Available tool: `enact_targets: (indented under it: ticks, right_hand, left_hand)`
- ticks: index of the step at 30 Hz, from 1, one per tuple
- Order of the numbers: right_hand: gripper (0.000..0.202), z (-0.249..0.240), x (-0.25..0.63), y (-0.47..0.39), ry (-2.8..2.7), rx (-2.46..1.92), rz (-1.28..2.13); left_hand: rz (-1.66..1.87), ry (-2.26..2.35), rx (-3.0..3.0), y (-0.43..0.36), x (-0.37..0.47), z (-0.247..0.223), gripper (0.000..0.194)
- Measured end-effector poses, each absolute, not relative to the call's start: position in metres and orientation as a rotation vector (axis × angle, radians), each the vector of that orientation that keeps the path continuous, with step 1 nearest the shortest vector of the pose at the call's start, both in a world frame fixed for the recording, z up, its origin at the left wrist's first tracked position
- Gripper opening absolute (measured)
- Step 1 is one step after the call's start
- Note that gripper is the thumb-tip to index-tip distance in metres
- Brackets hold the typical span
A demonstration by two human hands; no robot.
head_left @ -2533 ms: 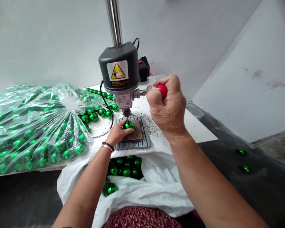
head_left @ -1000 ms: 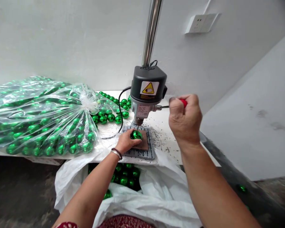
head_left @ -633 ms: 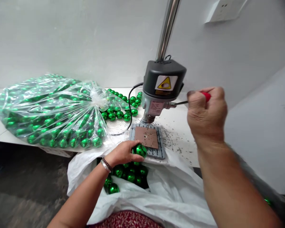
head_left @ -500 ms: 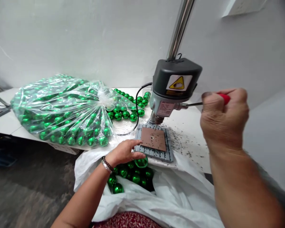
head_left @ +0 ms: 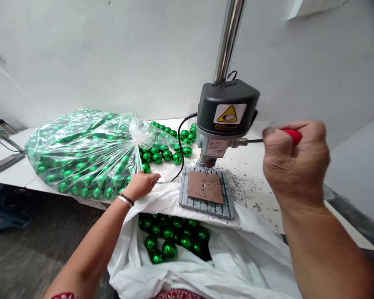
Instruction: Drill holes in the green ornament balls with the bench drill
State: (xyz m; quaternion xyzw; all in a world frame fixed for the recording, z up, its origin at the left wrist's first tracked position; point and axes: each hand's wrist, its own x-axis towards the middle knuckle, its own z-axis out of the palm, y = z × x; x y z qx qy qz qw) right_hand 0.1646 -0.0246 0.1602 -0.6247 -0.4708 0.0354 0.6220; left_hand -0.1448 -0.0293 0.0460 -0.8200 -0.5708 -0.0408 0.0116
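Plain pale walls (head_left: 143,54) stand behind a long white table (head_left: 18,176), and a grey and black drill (head_left: 229,112) stands on it. Some of the work looks done and lots looks left, but that is my guess. Many black crumbs (head_left: 243,187) lie by the drill, so holes have likely been made. No ball sits on the brown board (head_left: 202,195) under the thin drill bit (head_left: 207,170). Loose green balls (head_left: 166,156) lie on the table behind the tied bag (head_left: 140,135), and the bag is full of more. Another heap of balls (head_left: 169,249) lies low down in a white cloth (head_left: 246,265) at the table's front edge. I cannot tell which balls have holes.

The right hand (head_left: 296,160) is wrapped tight around a red knob (head_left: 295,136) on the end of a metal rod. The left hand (head_left: 141,185) is right by the bag and one near ball (head_left: 146,167); its fingers are partly hidden, so I cannot tell if it has hold of that ball.

All the balls are round, smooth and shiny like mirrors. The bag is thin, clear and crinkly. The cloth is soft and full of folds. The board is flat and square, with a small hole near its middle
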Motion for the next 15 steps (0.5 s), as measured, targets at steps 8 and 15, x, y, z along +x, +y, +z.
enact_targets:
  ticks: [8, 15]
  right_hand:
    - [0.02, 0.151, 0.162, -0.024, -1.091, -1.417, -0.024]
    - [0.032, 0.147, 0.164, -0.028, -1.131, -1.362, -0.056]
  left_hand:
    - [-0.815, -1.683, -2.371, -0.044, -0.117, 0.054, 0.035]
    - [0.268, -2.318, -2.018, -0.037, -0.158, 0.061, 0.034]
